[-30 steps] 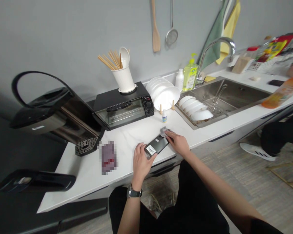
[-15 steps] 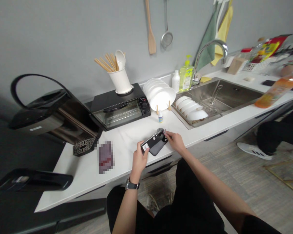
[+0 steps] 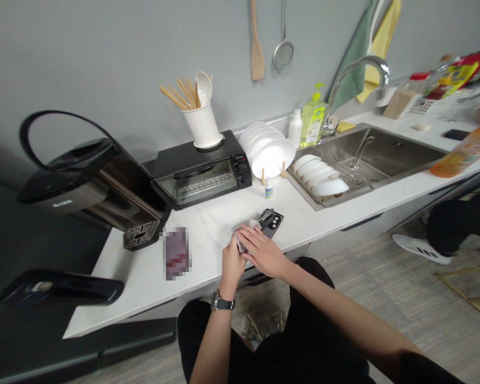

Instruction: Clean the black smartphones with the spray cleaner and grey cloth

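Both hands meet over the white counter near its front edge. My left hand (image 3: 232, 262), with a watch on the wrist, is closed around an object mostly hidden under a crumpled whitish cloth or tissue (image 3: 254, 224). My right hand (image 3: 262, 252) lies over that cloth with its fingers together, pressing it against the held object. Just beyond the fingers, a dark phone-shaped item (image 3: 275, 220) with round camera openings rests on the counter, partly covered by the right hand. A small white bottle with a blue label (image 3: 269, 188) stands behind it.
Behind are a black toaster oven (image 3: 202, 178), white plates (image 3: 272, 157) and a sink (image 3: 388, 160) with bowls at its left. A coffee machine (image 3: 100, 186) stands left, near a pixelated packet (image 3: 177, 254). An orange bottle (image 3: 460, 154) is at the right.
My right hand has moved left from the phone's upper end onto the held object, and a whitish cloth now shows under it. The view has shifted slightly.
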`<action>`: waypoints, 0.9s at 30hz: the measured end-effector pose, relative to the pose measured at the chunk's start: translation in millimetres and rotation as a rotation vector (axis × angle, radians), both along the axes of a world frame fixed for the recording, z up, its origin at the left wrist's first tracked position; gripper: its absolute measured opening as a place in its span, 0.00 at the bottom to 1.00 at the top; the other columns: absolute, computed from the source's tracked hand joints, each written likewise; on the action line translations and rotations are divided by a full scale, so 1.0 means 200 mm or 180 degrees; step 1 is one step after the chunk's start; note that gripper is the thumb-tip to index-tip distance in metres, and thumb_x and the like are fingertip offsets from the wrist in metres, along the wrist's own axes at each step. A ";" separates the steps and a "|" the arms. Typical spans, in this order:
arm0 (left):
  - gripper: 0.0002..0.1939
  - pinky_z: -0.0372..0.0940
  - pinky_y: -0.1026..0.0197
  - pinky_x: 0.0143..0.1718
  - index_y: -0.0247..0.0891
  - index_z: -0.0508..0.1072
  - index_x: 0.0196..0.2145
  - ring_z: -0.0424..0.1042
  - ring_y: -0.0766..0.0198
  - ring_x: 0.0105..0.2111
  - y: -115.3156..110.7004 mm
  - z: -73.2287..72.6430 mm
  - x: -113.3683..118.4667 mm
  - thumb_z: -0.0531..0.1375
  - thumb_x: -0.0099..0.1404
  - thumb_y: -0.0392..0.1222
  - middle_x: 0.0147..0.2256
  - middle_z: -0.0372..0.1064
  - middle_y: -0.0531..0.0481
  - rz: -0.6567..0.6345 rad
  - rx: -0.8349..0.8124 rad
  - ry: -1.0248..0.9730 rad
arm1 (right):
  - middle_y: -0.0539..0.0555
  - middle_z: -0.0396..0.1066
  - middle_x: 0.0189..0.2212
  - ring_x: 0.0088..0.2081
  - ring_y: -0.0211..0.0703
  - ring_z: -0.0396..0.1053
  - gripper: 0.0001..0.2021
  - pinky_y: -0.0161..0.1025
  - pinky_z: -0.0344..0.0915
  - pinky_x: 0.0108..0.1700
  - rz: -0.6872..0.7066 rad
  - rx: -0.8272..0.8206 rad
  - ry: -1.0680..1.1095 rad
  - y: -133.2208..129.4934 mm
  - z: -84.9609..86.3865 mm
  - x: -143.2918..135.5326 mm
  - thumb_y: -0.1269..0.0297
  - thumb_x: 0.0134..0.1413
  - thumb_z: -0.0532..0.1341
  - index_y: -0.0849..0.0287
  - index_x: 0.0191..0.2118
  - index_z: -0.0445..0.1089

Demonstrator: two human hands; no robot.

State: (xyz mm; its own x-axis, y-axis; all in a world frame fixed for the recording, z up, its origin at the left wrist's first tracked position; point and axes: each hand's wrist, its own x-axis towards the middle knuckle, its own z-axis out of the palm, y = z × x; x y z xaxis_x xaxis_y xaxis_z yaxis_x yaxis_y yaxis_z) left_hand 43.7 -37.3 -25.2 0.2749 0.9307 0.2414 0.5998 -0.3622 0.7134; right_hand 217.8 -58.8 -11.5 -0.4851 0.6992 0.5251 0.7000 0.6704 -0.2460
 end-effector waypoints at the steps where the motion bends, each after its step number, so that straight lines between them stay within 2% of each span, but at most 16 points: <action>1: 0.22 0.68 0.60 0.36 0.40 0.66 0.59 0.80 0.56 0.36 0.00 0.00 0.00 0.55 0.68 0.33 0.43 0.81 0.43 0.0013 0.0028 0.0056 | 0.65 0.62 0.70 0.74 0.57 0.53 0.30 0.62 0.49 0.75 -0.0021 -0.0004 -0.0036 0.01 0.00 0.02 0.59 0.75 0.52 0.64 0.75 0.52; 3: 0.15 0.66 0.61 0.34 0.41 0.67 0.55 0.79 0.57 0.33 0.00 0.00 0.00 0.55 0.72 0.37 0.37 0.80 0.47 0.0039 0.0049 0.0132 | 0.65 0.66 0.68 0.72 0.58 0.57 0.29 0.64 0.48 0.75 -0.0291 -0.0044 0.0018 0.05 0.01 0.10 0.55 0.75 0.53 0.62 0.74 0.56; 5: 0.09 0.65 0.62 0.32 0.42 0.68 0.51 0.78 0.57 0.31 -0.01 0.01 0.01 0.54 0.76 0.43 0.34 0.79 0.49 0.0053 0.0044 0.0135 | 0.66 0.69 0.62 0.67 0.61 0.62 0.27 0.65 0.52 0.73 -0.0782 -0.0105 0.0223 0.12 0.02 0.22 0.50 0.74 0.53 0.61 0.69 0.63; 7: 0.10 0.63 0.62 0.30 0.42 0.69 0.50 0.78 0.57 0.30 -0.01 0.02 0.02 0.54 0.77 0.48 0.34 0.79 0.48 0.0078 0.0068 0.0138 | 0.67 0.71 0.57 0.62 0.63 0.66 0.25 0.65 0.55 0.71 -0.1183 -0.0150 0.0410 0.17 0.03 0.30 0.48 0.74 0.52 0.62 0.62 0.68; 9: 0.10 0.63 0.62 0.31 0.42 0.69 0.50 0.78 0.56 0.30 -0.01 0.02 0.03 0.54 0.78 0.48 0.35 0.79 0.47 0.0092 0.0104 0.0150 | 0.67 0.72 0.53 0.61 0.63 0.66 0.22 0.66 0.55 0.71 -0.1323 -0.0132 0.0501 0.18 0.03 0.29 0.49 0.74 0.50 0.62 0.56 0.70; 12: 0.10 0.65 0.60 0.32 0.40 0.70 0.51 0.79 0.54 0.32 -0.01 0.00 0.03 0.54 0.77 0.44 0.36 0.80 0.44 0.0075 0.0144 0.0192 | 0.67 0.71 0.55 0.68 0.64 0.59 0.22 0.67 0.50 0.73 -0.1015 -0.0050 0.0475 0.12 0.02 0.14 0.49 0.74 0.51 0.63 0.57 0.68; 15: 0.12 0.68 0.58 0.33 0.38 0.73 0.49 0.79 0.53 0.31 0.00 -0.03 0.01 0.56 0.70 0.35 0.34 0.80 0.43 0.0016 0.0145 0.0268 | 0.68 0.68 0.62 0.71 0.62 0.55 0.29 0.65 0.47 0.75 -0.0404 -0.0127 0.0343 0.02 0.00 -0.05 0.47 0.74 0.52 0.65 0.67 0.62; 17: 0.09 0.70 0.57 0.35 0.38 0.76 0.42 0.79 0.53 0.31 0.01 -0.04 0.00 0.58 0.66 0.33 0.33 0.80 0.43 -0.0039 0.0135 0.0315 | 0.67 0.66 0.66 0.71 0.60 0.56 0.31 0.63 0.48 0.75 -0.0094 -0.0150 0.0197 -0.01 -0.01 -0.10 0.47 0.74 0.51 0.65 0.71 0.57; 19: 0.08 0.72 0.55 0.39 0.38 0.77 0.40 0.80 0.52 0.34 0.01 -0.05 0.00 0.58 0.67 0.33 0.35 0.81 0.42 -0.0043 0.0142 0.0331 | 0.66 0.67 0.65 0.69 0.59 0.59 0.31 0.61 0.50 0.74 0.0004 -0.0077 0.0066 0.01 -0.02 -0.05 0.46 0.74 0.51 0.63 0.70 0.59; 21: 0.10 0.73 0.55 0.41 0.38 0.78 0.46 0.81 0.52 0.37 0.01 -0.04 0.00 0.57 0.72 0.37 0.39 0.82 0.41 0.0003 0.0161 0.0301 | 0.65 0.72 0.59 0.63 0.60 0.65 0.28 0.62 0.54 0.71 -0.0295 -0.0003 0.0083 0.07 -0.02 0.06 0.46 0.74 0.52 0.61 0.65 0.66; 24: 0.14 0.73 0.55 0.41 0.39 0.77 0.52 0.82 0.53 0.38 0.01 -0.02 0.02 0.55 0.77 0.45 0.42 0.82 0.41 0.0029 0.0178 0.0213 | 0.63 0.75 0.45 0.50 0.60 0.69 0.22 0.60 0.62 0.64 -0.1148 -0.0073 0.0262 0.18 0.01 0.21 0.48 0.74 0.51 0.59 0.50 0.75; 27: 0.15 0.73 0.55 0.41 0.39 0.78 0.51 0.82 0.52 0.38 0.01 -0.01 0.04 0.56 0.78 0.48 0.41 0.82 0.41 0.0052 0.0182 0.0144 | 0.63 0.74 0.42 0.49 0.60 0.69 0.22 0.58 0.65 0.60 -0.1612 -0.0151 0.0441 0.22 0.04 0.21 0.51 0.76 0.48 0.60 0.45 0.75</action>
State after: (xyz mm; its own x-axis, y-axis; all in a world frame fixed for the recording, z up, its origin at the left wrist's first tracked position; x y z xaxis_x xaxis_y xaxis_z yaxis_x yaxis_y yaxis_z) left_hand 50.9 -35.3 -27.6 0.2716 0.9202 0.2820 0.6371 -0.3915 0.6639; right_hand 260.0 -14.8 -4.1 -0.0085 0.8526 0.5224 0.8922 0.2424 -0.3810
